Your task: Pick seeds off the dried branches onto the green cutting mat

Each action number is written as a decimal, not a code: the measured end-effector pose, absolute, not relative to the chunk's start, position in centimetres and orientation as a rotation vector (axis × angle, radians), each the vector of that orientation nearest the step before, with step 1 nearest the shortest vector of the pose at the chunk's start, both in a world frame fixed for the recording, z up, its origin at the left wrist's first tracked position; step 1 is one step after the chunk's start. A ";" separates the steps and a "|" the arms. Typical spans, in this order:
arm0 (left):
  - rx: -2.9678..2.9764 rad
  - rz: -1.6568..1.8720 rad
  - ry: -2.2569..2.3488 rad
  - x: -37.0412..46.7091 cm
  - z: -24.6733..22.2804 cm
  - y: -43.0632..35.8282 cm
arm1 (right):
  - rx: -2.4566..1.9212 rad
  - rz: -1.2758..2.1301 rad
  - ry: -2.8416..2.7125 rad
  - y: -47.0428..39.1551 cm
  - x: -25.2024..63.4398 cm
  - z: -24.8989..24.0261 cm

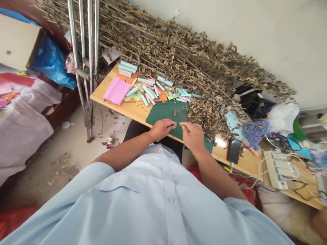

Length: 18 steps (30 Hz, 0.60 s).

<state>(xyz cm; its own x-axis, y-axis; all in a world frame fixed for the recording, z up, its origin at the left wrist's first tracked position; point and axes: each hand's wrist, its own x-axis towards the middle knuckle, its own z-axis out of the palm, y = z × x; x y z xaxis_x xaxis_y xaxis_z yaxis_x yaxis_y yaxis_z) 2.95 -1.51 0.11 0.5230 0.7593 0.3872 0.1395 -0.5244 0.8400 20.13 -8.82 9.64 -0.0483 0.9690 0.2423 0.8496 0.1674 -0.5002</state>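
Note:
Above the near edge of the dark green mat (164, 111), my two hands face each other, a small gap between their fingertips. My left hand (162, 129) is closed in a pinch on a small pale thing whose end shows at the fingertips; its kind is too small to make out. My right hand (193, 137) is also pinched, and whatever is between its fingers cannot be seen. Close by the right hand lies a heap of dried, crumbled leaves (207, 117). Several rolled blue and pink paper tubes (148, 90) lie past the left hand, beside a pink paper sheet (117, 90).
Dried leafy stalks (167, 42) cover the back of the wooden table (136, 113) along the wall. Metal crutches (87, 60) stand at its left end. To the right are a phone (233, 150) with a cable, blue yarn (254, 132) and a power strip (277, 168).

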 end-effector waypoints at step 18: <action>1.991 0.980 0.785 2.8 0.5 -1.7 | -1.601 0.751 -1.250 -10.1 18.4 6.3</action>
<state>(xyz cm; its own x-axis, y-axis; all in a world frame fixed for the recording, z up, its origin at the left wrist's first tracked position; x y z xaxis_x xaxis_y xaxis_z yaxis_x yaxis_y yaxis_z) 2.79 -1.71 0.49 0.5149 0.7761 0.3640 0.1860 -0.5157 0.8364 18.38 -10.07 6.26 0.2925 0.9531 0.0782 0.3786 -0.0403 -0.9247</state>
